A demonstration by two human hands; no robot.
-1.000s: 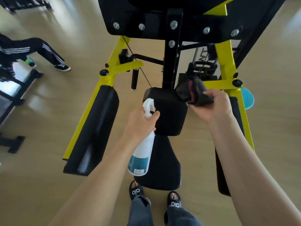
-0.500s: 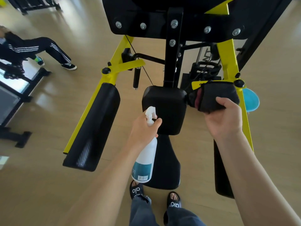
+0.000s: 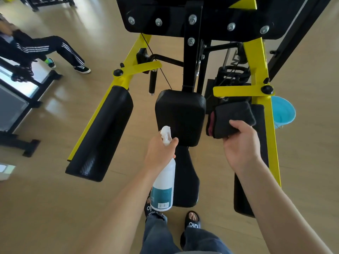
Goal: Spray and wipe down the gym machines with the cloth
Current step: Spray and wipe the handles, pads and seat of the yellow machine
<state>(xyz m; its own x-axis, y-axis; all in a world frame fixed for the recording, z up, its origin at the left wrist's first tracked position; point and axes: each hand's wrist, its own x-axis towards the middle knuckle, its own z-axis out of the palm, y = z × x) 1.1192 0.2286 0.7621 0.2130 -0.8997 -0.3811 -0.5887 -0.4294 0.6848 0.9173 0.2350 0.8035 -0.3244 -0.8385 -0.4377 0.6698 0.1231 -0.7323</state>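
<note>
A yellow-framed gym machine point(image 3: 255, 59) with black pads stands in front of me. My left hand point(image 3: 159, 153) grips the neck of a white spray bottle point(image 3: 164, 184) with a teal label, its nozzle near the front edge of the square centre pad point(image 3: 180, 114). My right hand point(image 3: 240, 145) holds a folded dark grey cloth point(image 3: 231, 118) with a pink edge, just right of the centre pad and in front of the right arm pad point(image 3: 258, 116). A long black seat point(image 3: 185, 180) runs below the centre pad.
The left arm pad point(image 3: 102, 132) angles down on its yellow arm. A blue bucket point(image 3: 283, 111) sits behind the right frame post. A person in striped black trousers point(image 3: 45, 48) sits at far left beside another machine's black base point(image 3: 22, 99). My sandalled feet point(image 3: 191, 219) stand on the wooden floor.
My right hand with the cloth has moved right and down, away from the centre pad's top corner. My left hand with the bottle has dropped slightly toward me.
</note>
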